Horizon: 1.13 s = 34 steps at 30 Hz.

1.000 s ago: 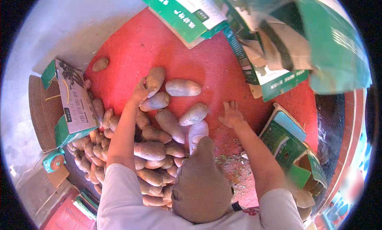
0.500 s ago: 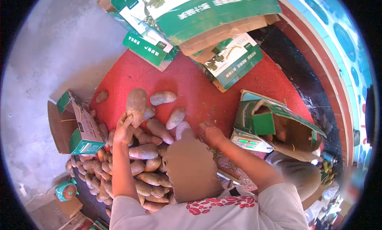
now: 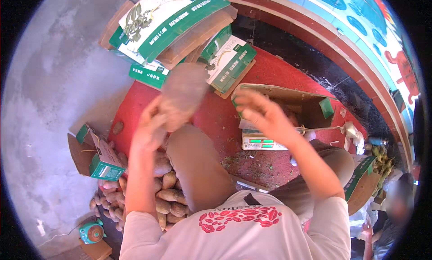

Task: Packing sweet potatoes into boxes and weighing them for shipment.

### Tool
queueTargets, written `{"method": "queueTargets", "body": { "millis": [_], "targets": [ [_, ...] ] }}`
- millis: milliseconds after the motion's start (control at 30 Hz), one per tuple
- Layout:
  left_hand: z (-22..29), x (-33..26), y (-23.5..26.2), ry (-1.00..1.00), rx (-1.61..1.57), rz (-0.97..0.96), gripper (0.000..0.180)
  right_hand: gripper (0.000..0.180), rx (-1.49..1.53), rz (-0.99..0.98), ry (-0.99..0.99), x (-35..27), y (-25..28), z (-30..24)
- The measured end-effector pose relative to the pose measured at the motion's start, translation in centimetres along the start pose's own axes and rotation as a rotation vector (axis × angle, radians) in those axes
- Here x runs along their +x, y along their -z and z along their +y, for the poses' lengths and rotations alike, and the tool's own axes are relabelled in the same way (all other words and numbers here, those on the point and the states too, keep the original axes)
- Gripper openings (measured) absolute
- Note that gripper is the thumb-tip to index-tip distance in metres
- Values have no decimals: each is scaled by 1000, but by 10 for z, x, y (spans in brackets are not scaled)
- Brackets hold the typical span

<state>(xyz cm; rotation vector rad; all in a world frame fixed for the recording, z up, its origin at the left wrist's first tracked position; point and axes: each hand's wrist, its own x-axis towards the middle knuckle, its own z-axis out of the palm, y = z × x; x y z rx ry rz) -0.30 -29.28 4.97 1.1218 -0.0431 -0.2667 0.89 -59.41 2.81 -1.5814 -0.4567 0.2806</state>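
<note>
A large brown sweet potato (image 3: 186, 90) is held up in front of me by my left hand (image 3: 152, 125), whose fingers close round its lower end. It is smeared by motion. My right hand (image 3: 263, 113), also blurred, has its fingers spread at the left end of an open green-and-white cardboard box (image 3: 321, 108). I cannot tell whether it touches the cardboard. That box sits on a weighing scale (image 3: 261, 143) with lit green displays. Several sweet potatoes (image 3: 170, 196) lie heaped on the left, partly hidden by my left forearm and leg.
Stacked green-and-white boxes (image 3: 180, 26) stand at the far side of the red mat (image 3: 216, 120). Another open box (image 3: 96, 154) lies at the left by the heap. A turquoise round device (image 3: 93, 232) is at the lower left. Another person (image 3: 396, 224) is at the lower right.
My left hand has raised the sweet potato and brought it rightward. My right hand has opened and reached up to the box on the scale. My view has turned to the right.
</note>
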Motion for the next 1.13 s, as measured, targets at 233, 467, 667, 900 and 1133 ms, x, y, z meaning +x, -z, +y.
{"method": "queueTargets", "body": {
  "millis": [233, 467, 667, 900, 1133],
  "targets": [
    [-53, 33, -159, 82, 417, -227, 56, 61, 204, 59, -139, -48, 83, -41],
    [-90, 49, -187, -29, 722, -108, 48, 60, 227, 344, -308, -76, 144, -5],
    [-123, 55, -176, -317, 1456, -189, 49, 71, -942, 374, -229, -73, 155, 50],
    [-153, 54, -163, -574, 1719, -253, 6, 60, -953, 94, -244, -57, 153, 72],
    [-157, 53, -158, -516, 1750, -256, 7, 41, -895, 22, -303, -35, 141, 47]
  ]
}}
